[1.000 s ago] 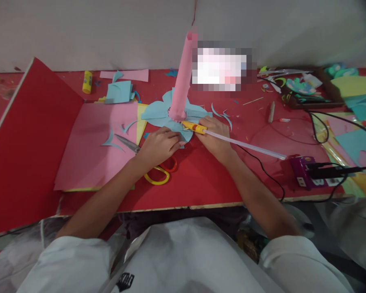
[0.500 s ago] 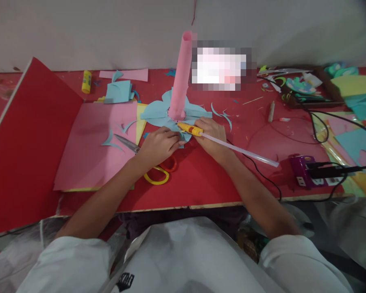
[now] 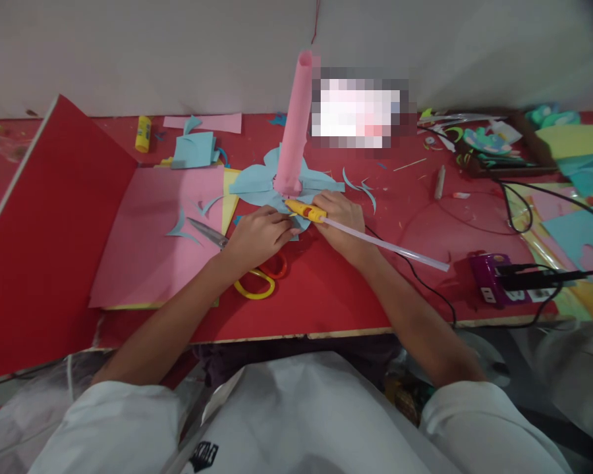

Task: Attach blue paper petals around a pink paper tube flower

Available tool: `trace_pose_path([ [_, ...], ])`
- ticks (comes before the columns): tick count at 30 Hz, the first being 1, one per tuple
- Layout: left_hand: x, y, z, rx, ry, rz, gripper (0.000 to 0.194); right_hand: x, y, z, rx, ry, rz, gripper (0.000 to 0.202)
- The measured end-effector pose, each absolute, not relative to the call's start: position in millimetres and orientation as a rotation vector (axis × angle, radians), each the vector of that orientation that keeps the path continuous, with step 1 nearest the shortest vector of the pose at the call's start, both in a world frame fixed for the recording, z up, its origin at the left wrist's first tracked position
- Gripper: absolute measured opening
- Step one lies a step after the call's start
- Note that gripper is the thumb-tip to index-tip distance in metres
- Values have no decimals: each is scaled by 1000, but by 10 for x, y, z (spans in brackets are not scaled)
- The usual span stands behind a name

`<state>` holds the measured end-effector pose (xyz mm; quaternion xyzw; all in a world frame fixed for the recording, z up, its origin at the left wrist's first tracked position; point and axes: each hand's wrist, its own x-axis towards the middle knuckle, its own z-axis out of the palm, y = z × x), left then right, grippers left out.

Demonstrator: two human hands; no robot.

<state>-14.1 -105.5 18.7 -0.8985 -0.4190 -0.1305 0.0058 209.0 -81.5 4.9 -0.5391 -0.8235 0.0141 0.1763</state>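
A pink paper tube (image 3: 295,125) stands upright on a light blue, petal-shaped paper piece (image 3: 257,184). My right hand (image 3: 340,220) is closed round a yellow glue gun (image 3: 306,211), whose tip is close to the tube's base. A long clear glue stick (image 3: 390,245) sticks out of its back end. My left hand (image 3: 264,237) rests at the front left edge of the blue paper, its fingers bent and pressed together on a petal. Below my left hand lie scissors (image 3: 254,285) with yellow and red handles, their blades over pink paper.
Pink sheets (image 3: 153,230) lie at left beside a raised red board (image 3: 54,243). A yellow glue bottle (image 3: 143,134) and blue paper (image 3: 192,150) are behind. At right are a tray (image 3: 538,148), a purple box (image 3: 494,280), black cables and a blurred bright screen (image 3: 356,108).
My right hand and the glue gun have shifted very slightly to the left. My left hand stays at the blue paper.
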Motion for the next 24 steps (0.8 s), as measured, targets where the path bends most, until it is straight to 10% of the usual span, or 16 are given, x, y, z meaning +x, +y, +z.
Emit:
trace_pose_path([
  [24, -135, -1058, 176, -2806, -1286, -429, 44, 2141, -769, -40, -1525, -2297, -29, 15],
])
